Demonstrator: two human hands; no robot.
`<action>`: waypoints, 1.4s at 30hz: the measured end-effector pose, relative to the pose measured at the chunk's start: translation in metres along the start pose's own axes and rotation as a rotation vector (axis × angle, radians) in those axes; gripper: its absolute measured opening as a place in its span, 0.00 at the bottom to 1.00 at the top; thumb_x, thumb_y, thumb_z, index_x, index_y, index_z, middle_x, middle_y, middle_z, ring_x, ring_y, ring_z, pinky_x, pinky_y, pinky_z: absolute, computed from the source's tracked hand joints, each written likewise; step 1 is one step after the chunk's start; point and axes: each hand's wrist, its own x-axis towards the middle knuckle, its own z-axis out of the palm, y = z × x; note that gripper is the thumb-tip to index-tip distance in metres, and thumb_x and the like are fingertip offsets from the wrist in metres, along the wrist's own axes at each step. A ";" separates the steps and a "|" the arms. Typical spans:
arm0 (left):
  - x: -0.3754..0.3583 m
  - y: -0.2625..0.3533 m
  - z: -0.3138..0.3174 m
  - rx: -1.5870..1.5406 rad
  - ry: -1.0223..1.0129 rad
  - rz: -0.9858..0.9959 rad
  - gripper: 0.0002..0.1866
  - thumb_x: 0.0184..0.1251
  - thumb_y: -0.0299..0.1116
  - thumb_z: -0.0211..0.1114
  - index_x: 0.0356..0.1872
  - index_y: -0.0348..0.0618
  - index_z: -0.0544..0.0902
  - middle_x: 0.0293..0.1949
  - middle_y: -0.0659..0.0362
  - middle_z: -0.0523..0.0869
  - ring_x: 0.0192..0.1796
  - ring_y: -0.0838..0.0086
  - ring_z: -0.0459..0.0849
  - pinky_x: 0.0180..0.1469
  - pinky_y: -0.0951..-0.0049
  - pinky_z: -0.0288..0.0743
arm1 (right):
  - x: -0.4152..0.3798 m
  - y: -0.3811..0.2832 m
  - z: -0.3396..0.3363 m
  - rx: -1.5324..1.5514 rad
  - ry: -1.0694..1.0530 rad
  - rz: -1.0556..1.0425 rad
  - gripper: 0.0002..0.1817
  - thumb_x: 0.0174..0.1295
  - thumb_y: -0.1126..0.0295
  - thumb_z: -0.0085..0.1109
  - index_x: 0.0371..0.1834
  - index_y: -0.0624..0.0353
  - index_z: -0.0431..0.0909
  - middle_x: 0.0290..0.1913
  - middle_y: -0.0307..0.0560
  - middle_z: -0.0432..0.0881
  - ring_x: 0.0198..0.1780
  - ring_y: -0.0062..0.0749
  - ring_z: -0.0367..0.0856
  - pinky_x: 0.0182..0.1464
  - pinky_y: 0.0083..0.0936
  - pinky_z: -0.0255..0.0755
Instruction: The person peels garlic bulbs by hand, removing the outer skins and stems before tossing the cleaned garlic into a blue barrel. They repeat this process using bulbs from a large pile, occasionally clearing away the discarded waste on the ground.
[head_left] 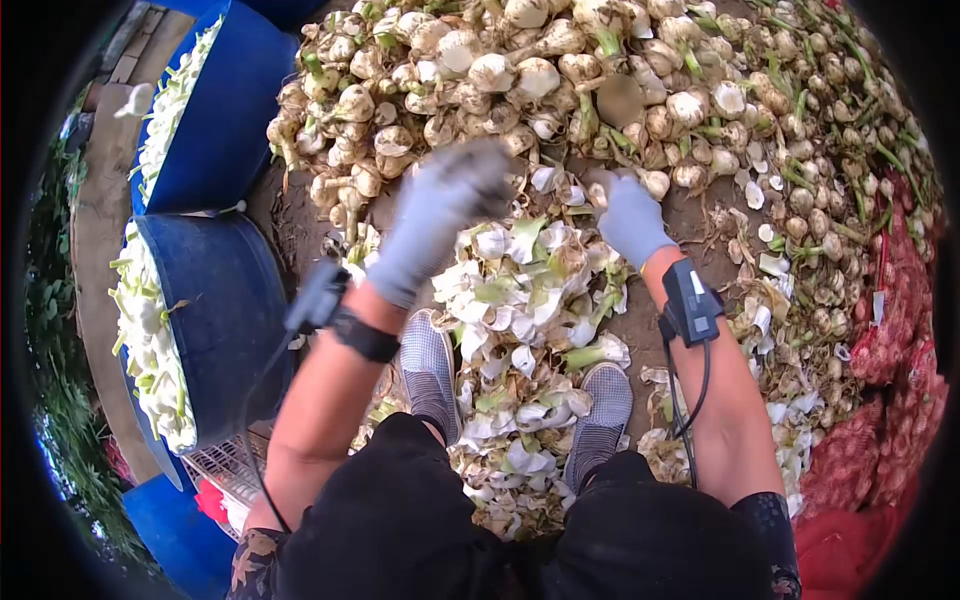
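Observation:
My left hand (445,200), in a grey glove, is smeared by motion over the lower edge of a large heap of unpeeled bulbs (500,80). Its fingers cannot be made out. My right hand (630,215), also gloved, is beside it to the right, with its fingers curled in around something I cannot make out at the heap's edge. Below and between both hands lies a pile of white and green peeled skins (525,285). A pale blurred bulb (137,100) shows at the upper left, near the blue tub's rim.
Blue tubs (215,320) full of peeled white bulbs (155,340) stand at the left. More small bulbs (815,220) spread at the right, beside red net sacks (850,460). My shoes (605,410) flank the skins. A white crate (230,465) is at the lower left.

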 end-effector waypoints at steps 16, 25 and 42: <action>-0.042 -0.130 0.039 0.278 0.250 0.018 0.20 0.58 0.23 0.65 0.54 0.39 0.78 0.36 0.53 0.81 0.34 0.70 0.82 0.36 0.71 0.80 | -0.065 -0.025 0.016 0.285 -0.008 -0.110 0.33 0.56 0.74 0.61 0.68 0.45 0.69 0.57 0.57 0.78 0.58 0.55 0.76 0.58 0.44 0.74; -0.072 -0.086 0.037 0.564 -0.335 0.072 0.14 0.62 0.38 0.69 0.45 0.42 0.87 0.40 0.52 0.89 0.41 0.69 0.88 0.49 0.68 0.80 | -0.065 -0.015 -0.007 1.122 -0.276 0.306 0.16 0.63 0.75 0.62 0.54 0.67 0.79 0.43 0.45 0.85 0.42 0.23 0.82 0.42 0.18 0.75; -0.042 -0.031 0.049 0.069 -0.126 0.046 0.34 0.49 0.23 0.79 0.61 0.39 0.77 0.57 0.60 0.81 0.55 0.79 0.79 0.57 0.76 0.74 | -0.097 -0.054 -0.032 1.405 -0.239 0.212 0.22 0.72 0.56 0.52 0.32 0.67 0.78 0.24 0.40 0.78 0.21 0.20 0.75 0.25 0.16 0.69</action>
